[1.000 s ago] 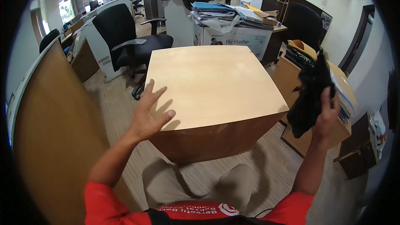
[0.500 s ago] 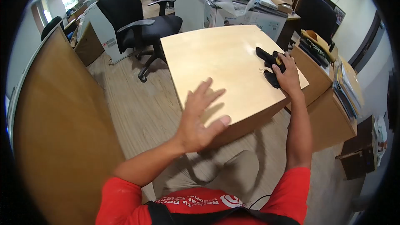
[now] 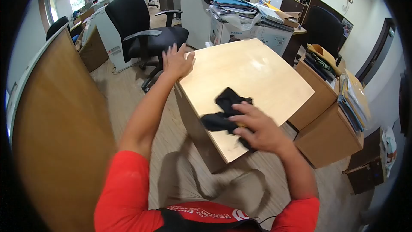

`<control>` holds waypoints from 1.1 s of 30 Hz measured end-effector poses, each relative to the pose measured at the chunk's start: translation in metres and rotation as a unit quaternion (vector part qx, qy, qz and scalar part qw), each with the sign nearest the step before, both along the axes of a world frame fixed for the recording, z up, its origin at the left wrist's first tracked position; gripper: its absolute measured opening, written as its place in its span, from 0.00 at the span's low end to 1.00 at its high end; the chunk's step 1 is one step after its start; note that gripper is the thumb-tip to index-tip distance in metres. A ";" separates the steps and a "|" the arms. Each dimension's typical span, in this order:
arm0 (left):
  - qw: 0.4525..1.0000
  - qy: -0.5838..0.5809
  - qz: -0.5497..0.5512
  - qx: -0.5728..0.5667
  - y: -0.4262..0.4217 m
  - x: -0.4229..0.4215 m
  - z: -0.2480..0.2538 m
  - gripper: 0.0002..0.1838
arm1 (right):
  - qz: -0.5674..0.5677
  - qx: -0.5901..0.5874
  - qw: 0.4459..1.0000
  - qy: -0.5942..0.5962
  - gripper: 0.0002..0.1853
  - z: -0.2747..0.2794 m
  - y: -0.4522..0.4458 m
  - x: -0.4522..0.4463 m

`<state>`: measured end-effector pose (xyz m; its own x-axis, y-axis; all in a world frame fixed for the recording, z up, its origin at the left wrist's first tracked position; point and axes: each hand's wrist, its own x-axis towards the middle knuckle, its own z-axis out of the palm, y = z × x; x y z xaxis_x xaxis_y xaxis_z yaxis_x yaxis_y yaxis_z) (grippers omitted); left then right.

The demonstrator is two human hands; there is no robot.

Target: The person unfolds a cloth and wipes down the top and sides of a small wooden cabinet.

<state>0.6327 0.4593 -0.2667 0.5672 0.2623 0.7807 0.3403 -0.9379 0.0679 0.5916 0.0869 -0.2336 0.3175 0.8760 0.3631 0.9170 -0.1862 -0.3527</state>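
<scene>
A black cloth lies bunched on the pale wooden top of a low cabinet, near its front corner. My right hand presses on the cloth from the right, fingers curled over it and slightly blurred; part of the cloth is hidden beneath them. At the cabinet's far left corner, my left hand rests against the edge with its fingers spread, holding nothing.
A black office chair stands just beyond my left hand. Behind the cabinet, papers are piled on a white carton. Wooden boxes with files stand right; a wooden panel rises left.
My right hand has brought the cloth from the right side to the front of the top. My left hand has gone from above the near edge to the far left corner. The cabinet appears turned.
</scene>
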 end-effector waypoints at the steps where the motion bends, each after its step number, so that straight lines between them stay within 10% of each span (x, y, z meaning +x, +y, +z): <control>1: 0.984 0.104 -0.002 -0.145 0.000 0.000 0.007 0.34 | -0.006 0.006 0.999 0.034 0.17 -0.004 -0.015 0.022; 2: 0.936 0.202 0.000 -0.289 0.000 -0.001 0.011 0.35 | -0.087 -0.004 0.996 0.017 0.16 -0.013 -0.030 0.058; 7: 0.945 0.166 0.023 -0.281 -0.015 -0.014 0.010 0.37 | -0.322 0.061 0.941 -0.085 0.20 -0.031 -0.035 0.209; 10: 0.943 0.166 0.038 -0.287 -0.033 -0.032 0.014 0.35 | -0.062 -0.016 0.998 0.029 0.24 -0.020 0.067 0.110; 13: 0.942 0.176 -0.008 -0.285 -0.024 -0.041 0.003 0.33 | 0.203 -0.076 0.971 -0.099 0.18 0.008 0.081 -0.012; 15: 0.953 0.185 -0.004 -0.242 -0.038 -0.057 0.013 0.32 | 0.099 -0.077 0.990 0.069 0.15 0.012 0.060 0.013; 20: 0.948 0.247 -0.018 -0.198 -0.053 -0.069 0.028 0.30 | -0.350 -0.015 0.936 -0.024 0.18 -0.012 -0.030 0.179; 27: 0.944 0.228 -0.050 -0.235 -0.036 -0.055 0.012 0.31 | 0.147 -0.011 0.989 -0.029 0.11 0.013 0.013 -0.052; 33: 0.915 0.189 -0.068 -0.350 -0.036 -0.060 0.022 0.34 | -0.352 0.012 0.936 -0.003 0.15 -0.005 -0.085 0.086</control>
